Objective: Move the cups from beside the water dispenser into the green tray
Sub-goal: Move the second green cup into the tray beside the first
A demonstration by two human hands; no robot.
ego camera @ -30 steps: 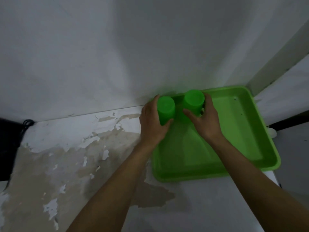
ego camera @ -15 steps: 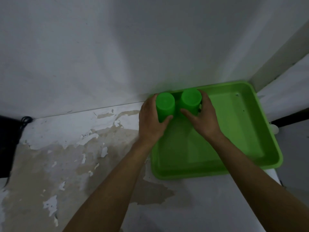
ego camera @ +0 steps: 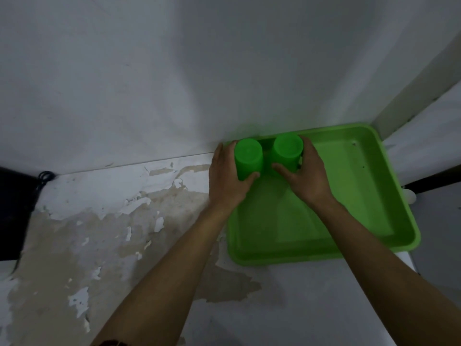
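Note:
Two green cups stand upside down in the far left corner of the green tray (ego camera: 359, 196). My left hand (ego camera: 225, 181) grips the left cup (ego camera: 248, 158), thumb at its front, fingers behind it. My right hand (ego camera: 308, 176) grips the right cup (ego camera: 287, 151), with the thumb across its near side and fingers round the right side. The cups sit side by side, nearly touching. Whether their rims touch the tray floor is hidden by my hands.
The tray lies on a white surface with peeling, stained paint (ego camera: 112, 221), against a white wall (ego camera: 174, 83). A dark object with a black cable (ego camera: 15, 196) sits at the left edge. A white post (ego camera: 421, 91) rises at the right behind the tray.
Both hands with their cups have shifted slightly toward the tray's far left corner and lower. The grips are unchanged.

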